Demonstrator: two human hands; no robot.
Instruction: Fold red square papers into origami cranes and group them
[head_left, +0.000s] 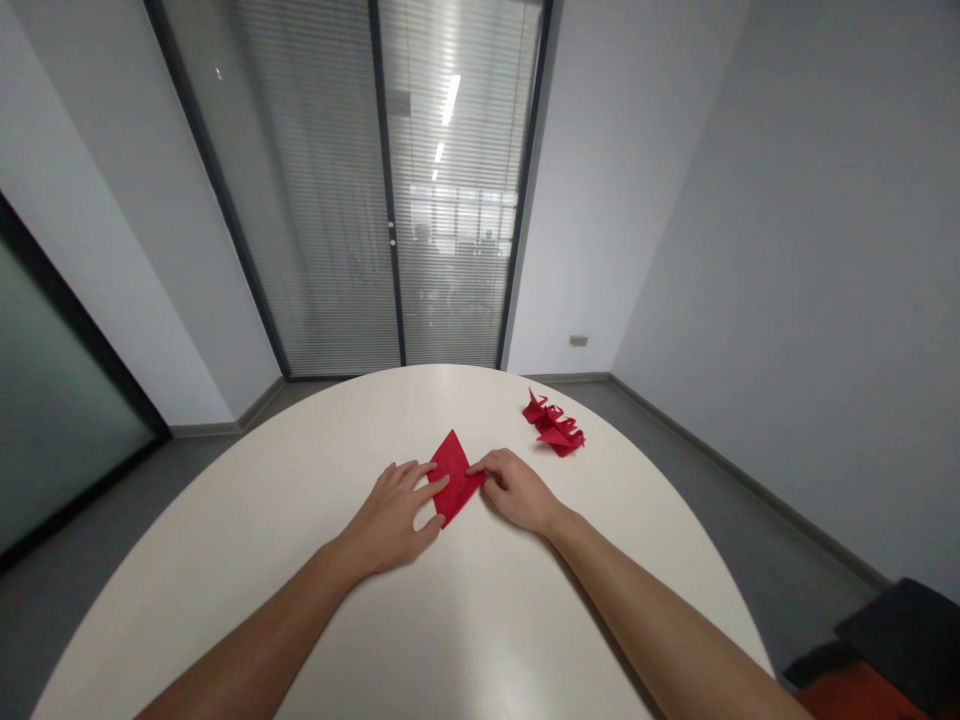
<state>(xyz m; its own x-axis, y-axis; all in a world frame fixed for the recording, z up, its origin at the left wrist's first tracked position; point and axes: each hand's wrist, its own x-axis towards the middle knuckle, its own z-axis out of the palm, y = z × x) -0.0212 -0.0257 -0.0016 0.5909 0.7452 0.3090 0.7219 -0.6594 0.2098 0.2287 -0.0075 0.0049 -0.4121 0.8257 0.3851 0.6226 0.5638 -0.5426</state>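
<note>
A folded red paper, diamond-shaped, lies flat on the white round table in front of me. My left hand rests on the table with fingers stretched out, fingertips pressing the paper's left edge. My right hand has its fingers curled and pinched on the paper's right corner. Both forearms reach in from the bottom of the view.
A small pile of folded red paper figures sits on the table to the far right of my hands. Beyond the table are glass doors with blinds. A dark chair stands at the lower right.
</note>
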